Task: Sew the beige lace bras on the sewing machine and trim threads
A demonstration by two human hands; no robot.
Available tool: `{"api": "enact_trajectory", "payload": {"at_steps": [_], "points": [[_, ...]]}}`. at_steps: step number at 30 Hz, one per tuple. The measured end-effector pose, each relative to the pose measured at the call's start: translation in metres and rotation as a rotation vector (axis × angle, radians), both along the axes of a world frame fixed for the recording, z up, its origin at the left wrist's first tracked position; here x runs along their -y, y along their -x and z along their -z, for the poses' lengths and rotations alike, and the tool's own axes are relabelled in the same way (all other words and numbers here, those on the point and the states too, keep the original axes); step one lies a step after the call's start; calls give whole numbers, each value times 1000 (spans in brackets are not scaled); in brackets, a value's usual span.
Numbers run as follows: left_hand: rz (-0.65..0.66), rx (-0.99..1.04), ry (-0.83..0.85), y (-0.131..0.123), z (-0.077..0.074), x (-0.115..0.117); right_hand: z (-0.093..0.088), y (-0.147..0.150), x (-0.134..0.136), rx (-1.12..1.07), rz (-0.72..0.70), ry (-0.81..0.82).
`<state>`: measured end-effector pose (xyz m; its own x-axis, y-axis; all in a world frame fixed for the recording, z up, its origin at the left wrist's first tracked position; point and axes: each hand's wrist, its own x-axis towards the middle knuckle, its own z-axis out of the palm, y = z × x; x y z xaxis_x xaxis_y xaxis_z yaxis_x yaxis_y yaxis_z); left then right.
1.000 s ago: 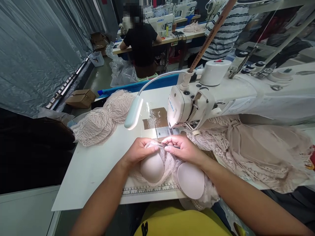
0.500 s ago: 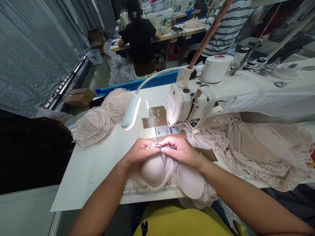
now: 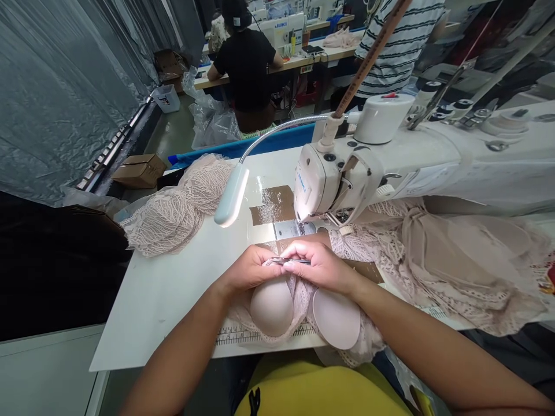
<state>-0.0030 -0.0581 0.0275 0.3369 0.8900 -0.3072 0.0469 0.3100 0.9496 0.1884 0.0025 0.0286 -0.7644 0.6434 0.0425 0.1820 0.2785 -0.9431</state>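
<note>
Left hand (image 3: 245,270) pinches upper edge of padded lace bra (image 3: 272,309); right hand (image 3: 325,268) grips slim metal tool (image 3: 299,261), tip beside left thumb. Bra lies at near edge of white table (image 3: 173,306), partly over printed ruler (image 3: 236,335), in front of sewing machine (image 3: 312,182).

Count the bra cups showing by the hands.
2. One cup sits just below the left hand; the other cup lies below the right hand. More may be hidden in the lace.

Left hand (image 3: 249,269) grips padded lace garment (image 3: 272,308) in front of sewing machine (image 3: 313,184). Right hand (image 3: 323,267) pinches metal tool (image 3: 299,262) there. Lace bundle (image 3: 167,222) left of machine.
</note>
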Motion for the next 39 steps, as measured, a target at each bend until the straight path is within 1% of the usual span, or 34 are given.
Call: {"api": "enact_trajectory", "payload": {"at_steps": [5,8,10,11,13,15,17,19,21,23,26,29,31,33,36,37,38,39], "points": [[9,-29,42,0,1,0,5,4,0,18,64,-21],[13,-22,53,6,0,-2,0,-3,-5,75,83,19],[-30,-29,57,14,0,-4,-9,-15,-8,196,79,18],[-61,-30,74,20,1,-5,-14,-24,-9,267,76,-17],[-109,-9,144,30,4,-7,-23,-43,-9,401,83,-118],[-122,36,227,40,8,-8,-25,-63,-7,547,69,-166],[-112,63,266,46,10,-8,-22,-79,-2,668,110,-197],[-94,51,265,50,9,-7,-15,-90,5,736,117,-205],[-74,5,228,51,4,-5,-8,-95,12,778,122,-214],[-46,-66,170,52,-5,-2,-5,-94,18,799,128,-233],[43,-192,44,48,-19,5,-5,-91,21,759,158,-303],[98,-301,-112,38,-26,18,-12,-84,20,620,181,-406],[59,-399,-184,32,-25,31,-17,-75,20,532,168,-410],[-15,-509,-194,30,-22,45,-21,-59,24,487,123,-330],[-66,-629,-218,44,-18,62,-21,-22,32,386,-16,-191],[-81,-673,-238,53,-20,66,-20,-7,33,322,-62,-182],[-109,-724,-263,63,-23,69,-20,10,33,254,-101,-208],[-152,-780,-297,75,-29,70,-20,28,32,183,-115,-269]]}}
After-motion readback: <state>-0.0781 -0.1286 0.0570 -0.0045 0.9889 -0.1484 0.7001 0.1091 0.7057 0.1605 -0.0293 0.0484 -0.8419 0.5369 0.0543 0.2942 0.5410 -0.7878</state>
